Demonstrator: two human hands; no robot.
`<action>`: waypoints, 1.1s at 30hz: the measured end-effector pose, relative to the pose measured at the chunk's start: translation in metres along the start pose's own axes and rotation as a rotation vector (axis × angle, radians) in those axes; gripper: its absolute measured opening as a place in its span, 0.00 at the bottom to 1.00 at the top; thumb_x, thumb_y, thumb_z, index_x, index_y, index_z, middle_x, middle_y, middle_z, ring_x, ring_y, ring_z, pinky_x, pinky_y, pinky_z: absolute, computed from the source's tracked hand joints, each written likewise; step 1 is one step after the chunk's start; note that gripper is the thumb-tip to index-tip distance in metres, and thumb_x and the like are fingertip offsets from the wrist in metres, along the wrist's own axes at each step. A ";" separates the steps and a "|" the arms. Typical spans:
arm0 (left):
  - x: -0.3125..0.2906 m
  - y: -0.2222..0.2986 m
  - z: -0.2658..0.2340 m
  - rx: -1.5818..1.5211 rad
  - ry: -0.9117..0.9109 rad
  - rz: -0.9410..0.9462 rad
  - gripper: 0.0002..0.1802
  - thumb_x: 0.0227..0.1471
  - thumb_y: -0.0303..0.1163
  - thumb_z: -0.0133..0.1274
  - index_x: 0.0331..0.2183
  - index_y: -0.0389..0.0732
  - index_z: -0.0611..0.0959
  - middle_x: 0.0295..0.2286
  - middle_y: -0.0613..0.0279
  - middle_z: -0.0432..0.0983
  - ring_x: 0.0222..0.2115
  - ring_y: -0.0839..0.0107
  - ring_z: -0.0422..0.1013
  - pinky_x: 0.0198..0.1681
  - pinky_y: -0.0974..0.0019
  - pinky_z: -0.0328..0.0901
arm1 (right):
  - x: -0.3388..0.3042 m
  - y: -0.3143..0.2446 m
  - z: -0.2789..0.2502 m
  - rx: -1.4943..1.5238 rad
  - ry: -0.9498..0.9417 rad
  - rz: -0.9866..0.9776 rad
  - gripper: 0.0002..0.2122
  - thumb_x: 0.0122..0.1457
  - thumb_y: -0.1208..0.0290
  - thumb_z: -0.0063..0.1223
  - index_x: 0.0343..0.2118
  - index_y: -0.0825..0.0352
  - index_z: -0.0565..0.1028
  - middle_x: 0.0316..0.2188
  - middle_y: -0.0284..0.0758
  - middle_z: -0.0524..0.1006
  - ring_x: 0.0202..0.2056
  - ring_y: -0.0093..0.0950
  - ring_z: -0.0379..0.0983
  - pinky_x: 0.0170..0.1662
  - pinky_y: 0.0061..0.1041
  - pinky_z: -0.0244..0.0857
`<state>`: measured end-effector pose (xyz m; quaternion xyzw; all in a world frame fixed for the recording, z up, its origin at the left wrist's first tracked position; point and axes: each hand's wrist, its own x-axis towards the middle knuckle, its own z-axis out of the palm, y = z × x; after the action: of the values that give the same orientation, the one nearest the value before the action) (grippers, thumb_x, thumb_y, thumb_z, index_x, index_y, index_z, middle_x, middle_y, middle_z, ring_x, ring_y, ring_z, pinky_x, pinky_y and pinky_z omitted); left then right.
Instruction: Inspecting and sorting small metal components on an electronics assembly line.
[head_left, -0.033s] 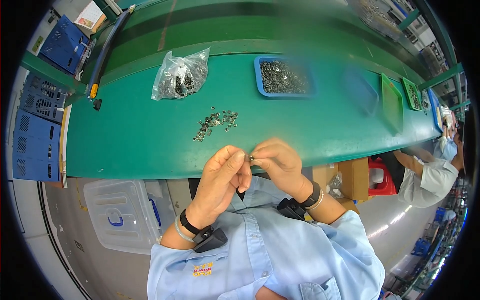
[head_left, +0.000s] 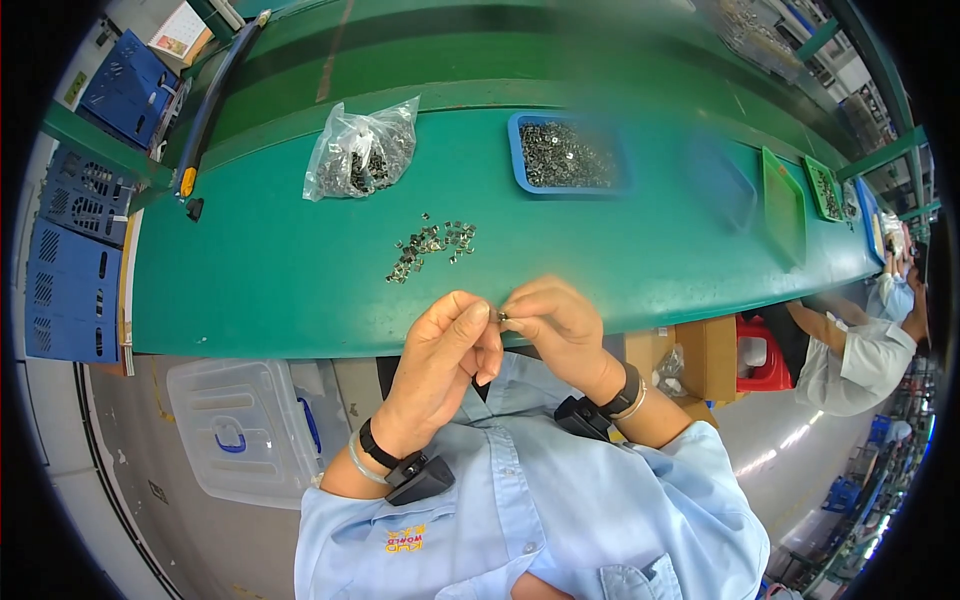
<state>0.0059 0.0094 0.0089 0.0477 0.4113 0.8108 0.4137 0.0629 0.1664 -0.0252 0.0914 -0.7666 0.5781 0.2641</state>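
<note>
Near the table's front edge, my left hand (head_left: 447, 338) and my right hand (head_left: 556, 322) meet fingertip to fingertip. Between them is a small dark metal piece (head_left: 503, 316), pinched by the right thumb and forefinger, with the left thumb and forefinger closed at its other side. The fingers cover most of it, so its exact shape is unclear. Beyond my hands, a loose scatter of small shiny metal pieces (head_left: 428, 243) lies on the green tabletop (head_left: 270, 270). Farther back stand a clear plastic bag (head_left: 362, 150) of similar pieces and a blue tray (head_left: 519, 165) filled with them.
To the right are a green tray (head_left: 784, 205) and a smaller green tray (head_left: 824, 188) with parts. Blue perforated panels (head_left: 73, 290) stand at the left. Below the table edge are a clear lidded box (head_left: 235, 425), a cardboard box (head_left: 708, 358) and a red stool (head_left: 765, 362). Another person (head_left: 858, 365) sits at the right.
</note>
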 end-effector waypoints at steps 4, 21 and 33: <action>0.000 0.001 0.001 0.017 0.019 -0.012 0.11 0.59 0.37 0.47 0.31 0.39 0.71 0.20 0.64 0.70 0.17 0.76 0.66 0.17 0.75 0.59 | 0.001 0.000 0.000 0.033 0.001 0.004 0.07 0.51 0.81 0.57 0.33 0.65 0.74 0.30 0.34 0.76 0.32 0.27 0.73 0.34 0.24 0.67; 0.000 0.002 0.000 0.015 -0.002 -0.052 0.07 0.57 0.33 0.51 0.33 0.40 0.73 0.22 0.66 0.71 0.18 0.79 0.66 0.20 0.75 0.59 | 0.002 -0.001 -0.003 0.029 -0.025 0.035 0.06 0.52 0.81 0.57 0.33 0.66 0.75 0.30 0.34 0.76 0.32 0.26 0.72 0.34 0.22 0.66; -0.001 0.007 -0.001 0.017 -0.014 -0.047 0.08 0.57 0.34 0.50 0.34 0.39 0.74 0.22 0.65 0.71 0.19 0.79 0.66 0.20 0.76 0.60 | 0.006 -0.003 -0.003 0.012 -0.043 0.010 0.05 0.52 0.80 0.57 0.32 0.66 0.75 0.30 0.33 0.76 0.31 0.25 0.72 0.34 0.22 0.66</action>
<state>0.0019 0.0058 0.0135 0.0474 0.4161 0.7971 0.4351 0.0601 0.1696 -0.0191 0.1014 -0.7689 0.5821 0.2441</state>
